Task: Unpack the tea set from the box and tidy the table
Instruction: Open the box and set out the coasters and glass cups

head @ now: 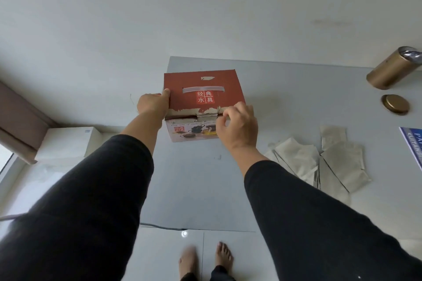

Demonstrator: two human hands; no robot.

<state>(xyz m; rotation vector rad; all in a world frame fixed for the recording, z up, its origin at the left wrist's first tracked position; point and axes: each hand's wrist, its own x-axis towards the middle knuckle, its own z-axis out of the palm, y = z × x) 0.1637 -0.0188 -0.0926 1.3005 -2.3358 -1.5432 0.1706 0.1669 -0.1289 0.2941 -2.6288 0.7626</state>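
**Both hands on the closed tea set box**

Red cardboard box (pixel 203 96) sits on the grey table (pixel 285 89), toward the far left part of the top. Lid closed; white strap handle across the top, red label with Chinese characters beside it. Near top edge torn and ragged, with a strip of tape over the seam. Front panel shows printed teapot and cups.

Left hand (pixel 153 102) clasps the box's left top edge, thumb lying on the lid, fingers out of sight round the side. Right hand (pixel 237 121) is at the near right corner, fingers curled and pinched together at the taped seam; whether they actually have hold of the tape, cannot tell. Both arms in black sleeves.

Right of the box: loose foil sachets (pixel 319 159) fanned out on the table. Farther right, a gold canister (pixel 390 68) standing lidless, its gold lid (pixel 395 104) lying flat nearby. Blue printed item (pixel 413 143) at the right edge, cut off.

White box (pixel 68 143) on the sill at left. Bare feet (pixel 205 260) on the tiled floor below.
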